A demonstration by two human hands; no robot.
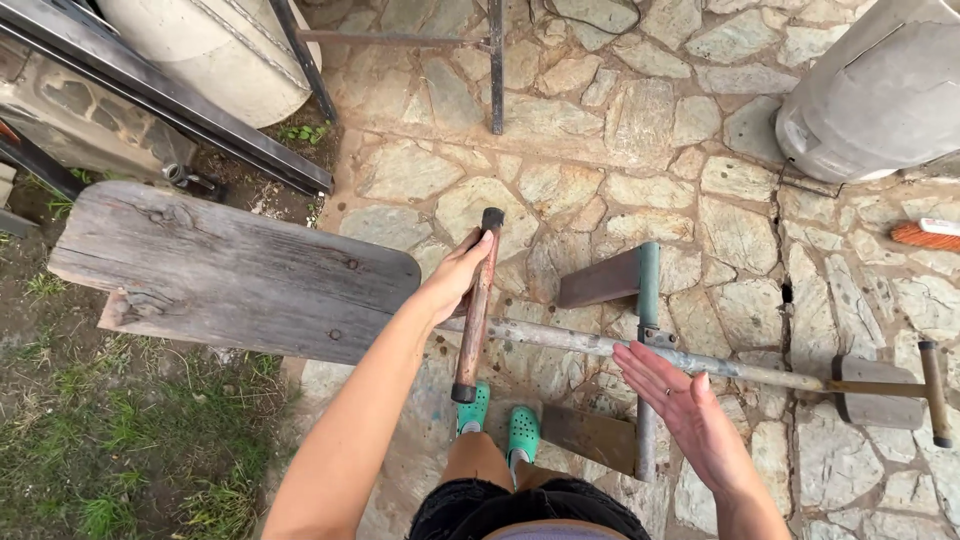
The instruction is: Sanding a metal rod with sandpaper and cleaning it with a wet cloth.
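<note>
While the left hand (455, 280) gripped a rusty handle (476, 310) with its fingers (478, 244) closed around the upper part, the right hand (685, 410) hung flat and open, holding nothing, just in front of a long grey pipe (560, 338). The handle stood nearly upright, dark caps at both ends, crossing the pipe at its left part. That pipe ran level from beside a weathered plank (230, 275) on the left to a short crossbar (934, 392) at the far right, and it passed through a green upright post (648, 300) with brown metal plates fixed to it. Below, green clogs (500, 425) stood on the stone paving (620, 170). Grass (130, 450) lay at lower left, a pale tank (215, 50) at upper left, and a grey container (880, 90) at upper right.
</note>
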